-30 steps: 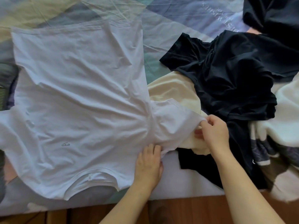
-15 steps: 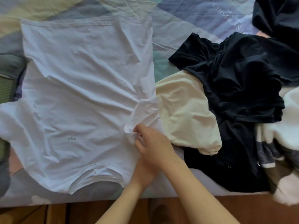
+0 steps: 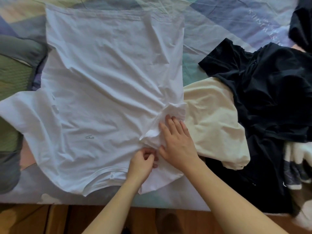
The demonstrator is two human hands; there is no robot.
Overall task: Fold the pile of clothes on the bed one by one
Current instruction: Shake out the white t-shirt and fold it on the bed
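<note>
A white T-shirt lies spread flat on the bed, collar toward me and hem at the far side. Its right sleeve is folded inward onto the body and bunched. My right hand lies flat on that folded sleeve, fingers straight, pressing it down. My left hand sits just below it with fingers curled, pinching the shirt's fabric near the shoulder. To the right waits the pile: a cream garment, black clothes and a white and grey piece.
The bed carries a patchwork sheet in pale blue, green and lilac. A green and grey cushion sits at the left edge. More dark cloth lies at the top right. Wooden floor runs along the near bed edge.
My right hand carried the right sleeve leftward over the shirt body, then opened flat on it. My left hand went from lying flat to pinching the fabric. The view shifted slightly.
</note>
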